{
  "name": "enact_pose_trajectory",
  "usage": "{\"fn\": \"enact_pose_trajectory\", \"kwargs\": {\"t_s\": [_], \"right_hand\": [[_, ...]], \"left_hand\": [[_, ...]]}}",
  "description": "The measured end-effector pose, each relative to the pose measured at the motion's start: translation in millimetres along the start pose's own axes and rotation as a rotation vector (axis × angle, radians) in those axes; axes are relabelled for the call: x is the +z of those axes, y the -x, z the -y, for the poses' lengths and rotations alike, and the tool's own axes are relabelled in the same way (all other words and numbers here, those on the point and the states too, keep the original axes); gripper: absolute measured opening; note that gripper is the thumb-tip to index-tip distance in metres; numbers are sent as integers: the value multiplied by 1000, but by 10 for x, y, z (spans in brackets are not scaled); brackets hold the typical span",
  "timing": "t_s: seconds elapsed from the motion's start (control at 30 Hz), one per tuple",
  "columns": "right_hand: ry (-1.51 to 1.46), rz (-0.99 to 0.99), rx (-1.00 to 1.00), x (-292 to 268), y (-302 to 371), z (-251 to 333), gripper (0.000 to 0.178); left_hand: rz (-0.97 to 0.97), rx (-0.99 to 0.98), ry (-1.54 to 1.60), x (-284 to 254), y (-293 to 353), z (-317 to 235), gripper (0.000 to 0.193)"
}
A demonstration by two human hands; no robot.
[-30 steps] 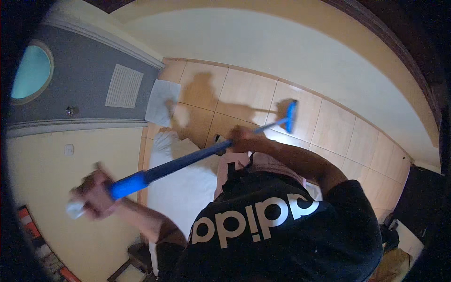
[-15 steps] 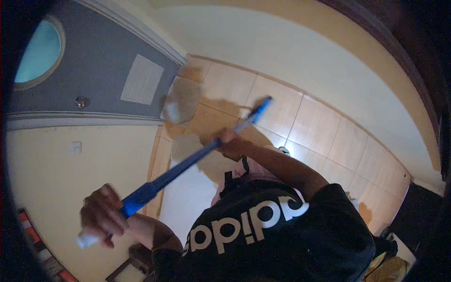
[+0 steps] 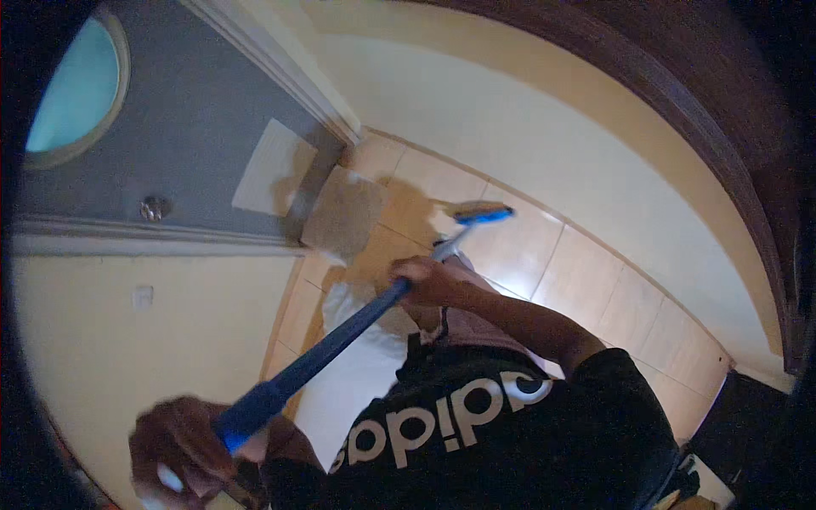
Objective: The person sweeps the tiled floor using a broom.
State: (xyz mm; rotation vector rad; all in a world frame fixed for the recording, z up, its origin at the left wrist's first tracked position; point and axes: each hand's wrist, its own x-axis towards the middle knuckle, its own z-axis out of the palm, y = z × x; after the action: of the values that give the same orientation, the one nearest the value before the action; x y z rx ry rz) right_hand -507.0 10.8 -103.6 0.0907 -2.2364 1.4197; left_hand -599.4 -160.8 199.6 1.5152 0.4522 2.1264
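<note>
A broom (image 3: pixel 327 350) with a long blue handle slants across the view, its blue head (image 3: pixel 483 214) with brownish bristles over the tiled floor at the far end. My right hand (image 3: pixel 418 279) is closed round the lower part of the handle, near a grey section close to the head. At the near left, my left hand (image 3: pixel 183 449) is closed at the top end of the handle. A small white piece shows between its blurred fingers; what it is I cannot tell. Whether the bristles touch the floor is unclear.
A grey door (image 3: pixel 212 110) with a round window, knob and pale vent is at the left, a light switch (image 3: pixel 143 296) beside it. A mat (image 3: pixel 342 212) lies at its foot. Cream wall (image 3: pixel 544 136) bounds the tiles (image 3: pixel 586 255). White material (image 3: pixel 348 399) lies left of my body.
The broom head has turned and now shows wider, with its bristles visible. My left hand has moved lower toward me, and the right hand slightly lower. The whole view has shifted a little.
</note>
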Motion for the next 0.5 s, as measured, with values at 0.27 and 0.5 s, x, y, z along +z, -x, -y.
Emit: {"fn": "enact_pose_trajectory", "kwargs": {"t_s": [0.27, 0.5], "right_hand": [[-66, -48, -34, 555, -1922, -1481, 13], [245, 177, 148, 394, -1598, -1257, 16]], "left_hand": [[-234, -49, -272, -823, 251, 848, 12], [-705, 37, -501, -1093, 546, 446, 13]]}}
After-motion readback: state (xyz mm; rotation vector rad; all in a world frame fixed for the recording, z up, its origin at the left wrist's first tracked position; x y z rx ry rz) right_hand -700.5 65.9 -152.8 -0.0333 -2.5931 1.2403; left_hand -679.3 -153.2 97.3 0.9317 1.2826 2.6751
